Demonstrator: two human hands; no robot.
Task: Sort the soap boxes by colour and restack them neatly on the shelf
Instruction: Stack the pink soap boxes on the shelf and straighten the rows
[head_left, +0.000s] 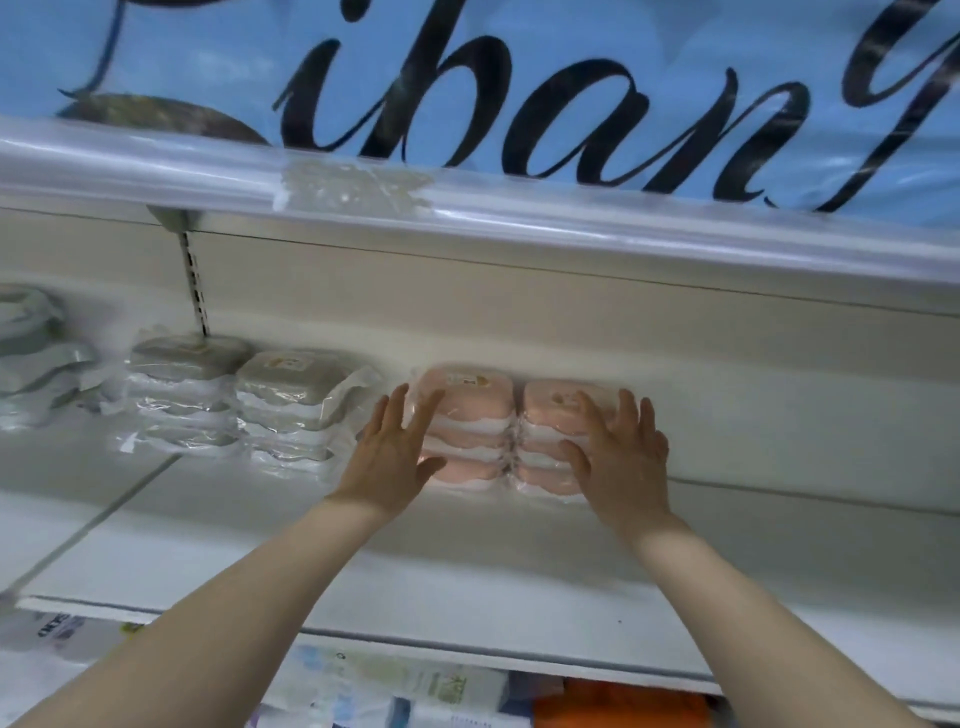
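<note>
Two pink soap-box stacks (511, 415) sit side by side mid-shelf (467, 561), touching. Left hand (387, 457) & right hand (621, 457) flank them, fingers straight & spread, pressing on the stacks, gripping nothing. Risk: boxes look slippery, so an uneven push prob slides top ones off line, or topples a stack toward the grey stacks (291, 395) nearby

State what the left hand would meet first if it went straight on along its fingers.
The left hand would meet the left pink stack almost at once; depth is unclear.
</note>
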